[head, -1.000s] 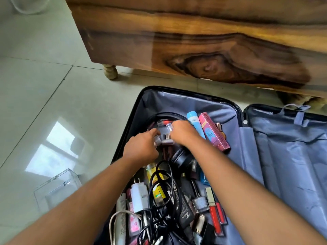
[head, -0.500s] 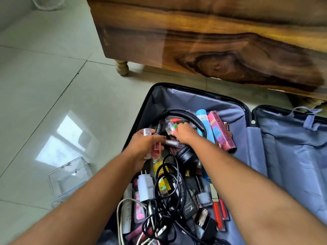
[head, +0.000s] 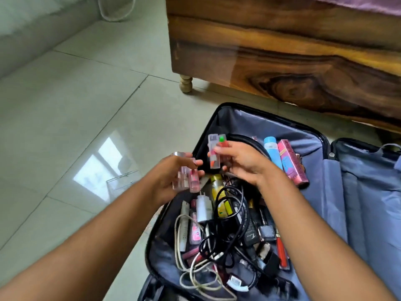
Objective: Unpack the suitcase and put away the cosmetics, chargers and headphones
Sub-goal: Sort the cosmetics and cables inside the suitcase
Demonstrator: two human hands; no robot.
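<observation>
**Both hands full above the open suitcase**

On the far left, pale floor tiles [head: 65, 127] carry a bright window reflection, and a clear plastic box [head: 121, 181] sits on them just beside the person's left forearm. The left hand [head: 173, 177] is raised over the suitcase's left edge, its fingers curled tight around a small bunch of clear-cased pink lip products [head: 186, 181] — the cases stand roughly upright in the grip. Just to its right, close but apart, the right hand [head: 240, 161] pinches another cluster of clear tubes [head: 216, 151], one with a green cap and orange inside, between thumb and fingers.

Below both hands the suitcase [head: 243, 118] lies open on the floor, grey lining showing. Its left half holds a tangle: a white charger plug [head: 202, 208], black cables [head: 230, 231] looped over white ones, a yellow bottle partly hidden beneath them, and red lip gloss tubes [head: 282, 250] along the right side. Further back, a light blue tube [head: 273, 153] lies touching a pink box [head: 291, 164], with a black headphone band [head: 249, 140] arching behind the right hand. The suitcase's right half [head: 368, 192] shows only its zipped grey divider. A dark wooden bed frame [head: 282, 61] — one turned leg visible — stands behind.
</observation>
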